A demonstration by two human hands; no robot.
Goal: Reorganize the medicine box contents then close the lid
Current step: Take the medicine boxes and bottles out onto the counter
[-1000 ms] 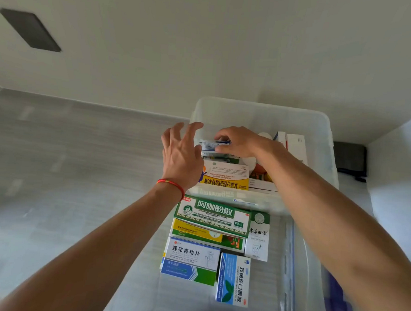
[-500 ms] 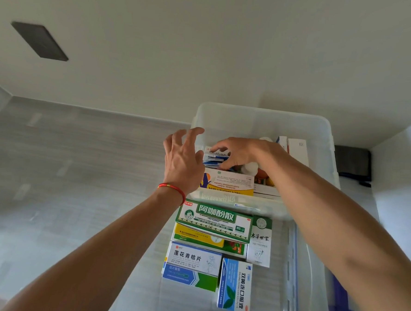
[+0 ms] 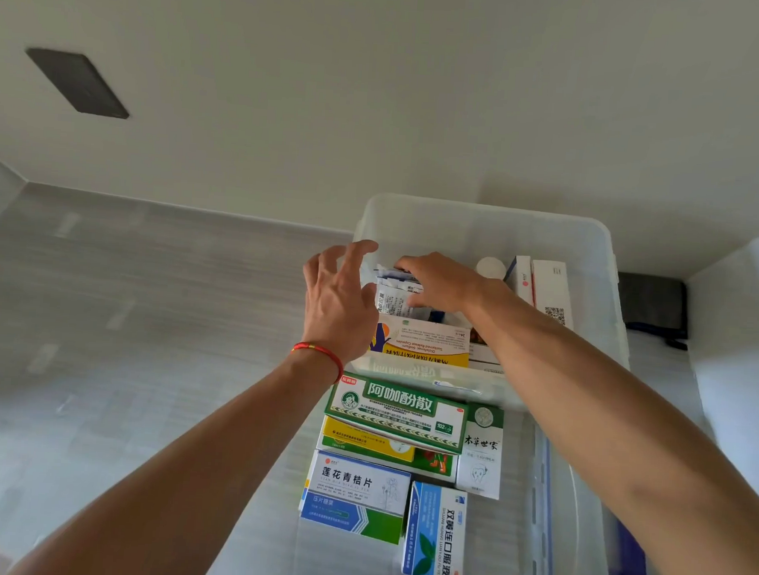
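While both hands reach in, medicine box [image 3: 487, 231] looks translucent, lidless.

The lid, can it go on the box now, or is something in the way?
Not yet. Both hands are in the way: the right hand grips white sachets inside the clear box, and the left hand hovers open at its left edge. The lid lies beside the box, near the right arm.
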